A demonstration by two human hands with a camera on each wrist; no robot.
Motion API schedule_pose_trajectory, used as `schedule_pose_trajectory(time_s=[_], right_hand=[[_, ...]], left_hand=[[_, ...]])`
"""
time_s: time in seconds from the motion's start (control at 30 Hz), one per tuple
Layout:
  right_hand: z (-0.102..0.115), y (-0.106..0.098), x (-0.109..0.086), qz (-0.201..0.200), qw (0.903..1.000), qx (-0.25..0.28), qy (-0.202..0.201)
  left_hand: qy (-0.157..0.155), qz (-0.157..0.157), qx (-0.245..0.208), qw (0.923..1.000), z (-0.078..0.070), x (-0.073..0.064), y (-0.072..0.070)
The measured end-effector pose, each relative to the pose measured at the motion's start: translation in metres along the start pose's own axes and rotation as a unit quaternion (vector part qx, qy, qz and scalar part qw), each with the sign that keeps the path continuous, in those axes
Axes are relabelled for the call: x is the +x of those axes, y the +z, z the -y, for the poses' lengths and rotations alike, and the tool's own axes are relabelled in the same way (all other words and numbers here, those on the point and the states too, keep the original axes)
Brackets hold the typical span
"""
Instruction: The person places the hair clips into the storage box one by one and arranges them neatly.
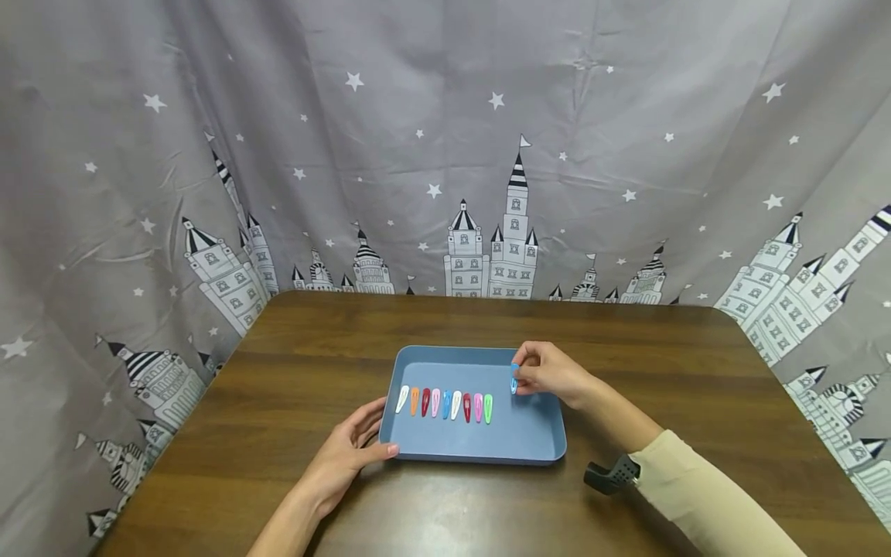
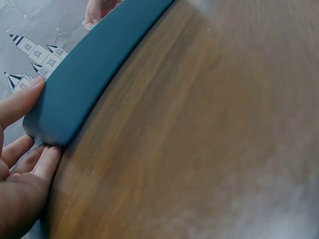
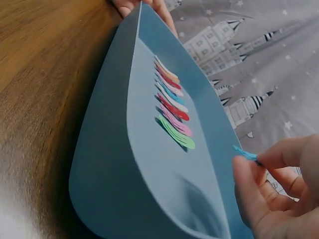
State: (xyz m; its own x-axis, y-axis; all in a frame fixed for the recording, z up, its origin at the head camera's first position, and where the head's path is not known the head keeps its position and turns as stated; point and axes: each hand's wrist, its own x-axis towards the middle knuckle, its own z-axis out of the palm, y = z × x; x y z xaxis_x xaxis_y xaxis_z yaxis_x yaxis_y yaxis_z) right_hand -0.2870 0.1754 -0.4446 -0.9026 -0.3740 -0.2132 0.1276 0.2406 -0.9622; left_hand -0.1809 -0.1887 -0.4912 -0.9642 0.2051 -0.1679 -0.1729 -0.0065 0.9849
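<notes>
Between thumb and fingertips, my right hand point(image 1: 557, 375) pinches a blue snap hair clip point(image 1: 513, 384) over the right part of a blue-grey tray point(image 1: 459, 443). In the right wrist view the clip point(image 3: 244, 153) sticks out from the fingertips, above the tray floor. My left hand point(image 1: 343, 451) holds the tray's near left corner, its thumb at the rim and its fingers against the side and lower edge. Inside the tray several hair clips lie side by side in a row, from a white clip point(image 1: 402, 399) at the left to a green clip point(image 1: 489, 409) at the right.
The tray stands on a brown wooden table point(image 1: 334, 333). Behind the table hangs a grey curtain point(image 1: 390, 116) printed with castles and stars. A black strap-like piece point(image 1: 612, 474) sits at the right sleeve's cuff.
</notes>
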Motion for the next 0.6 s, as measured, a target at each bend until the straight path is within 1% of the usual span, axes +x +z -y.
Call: schedule_pose_trajectory(time_s=[0.13,0.23,0.33,0.4,0.47,0.6], right_hand=[[0.001,0.004,0.004,0.011,0.9984,-0.054,-0.011],[0.003,0.01,0.005,0.021,0.9926,-0.118,-0.023],[0.003,0.016,0.004,0.024,0.9813,-0.189,-0.028],[0.003,0.02,0.003,0.022,0.9732,-0.227,-0.03],[0.003,0.024,0.002,0.024,0.9651,-0.259,-0.031],[0.002,0.028,0.001,0.028,0.9492,-0.309,-0.05]], left_hand=[[-0.001,0.002,0.002,1.0,-0.002,0.001,0.0],[-0.004,-0.002,0.002,1.0,-0.003,0.001,0.001],[-0.003,-0.003,0.005,1.0,-0.003,0.001,0.001],[-0.002,-0.002,0.007,1.0,-0.003,0.001,0.001],[-0.005,-0.002,0.007,1.0,-0.003,0.001,0.002],[-0.012,-0.003,0.004,0.9999,-0.002,0.001,0.002]])
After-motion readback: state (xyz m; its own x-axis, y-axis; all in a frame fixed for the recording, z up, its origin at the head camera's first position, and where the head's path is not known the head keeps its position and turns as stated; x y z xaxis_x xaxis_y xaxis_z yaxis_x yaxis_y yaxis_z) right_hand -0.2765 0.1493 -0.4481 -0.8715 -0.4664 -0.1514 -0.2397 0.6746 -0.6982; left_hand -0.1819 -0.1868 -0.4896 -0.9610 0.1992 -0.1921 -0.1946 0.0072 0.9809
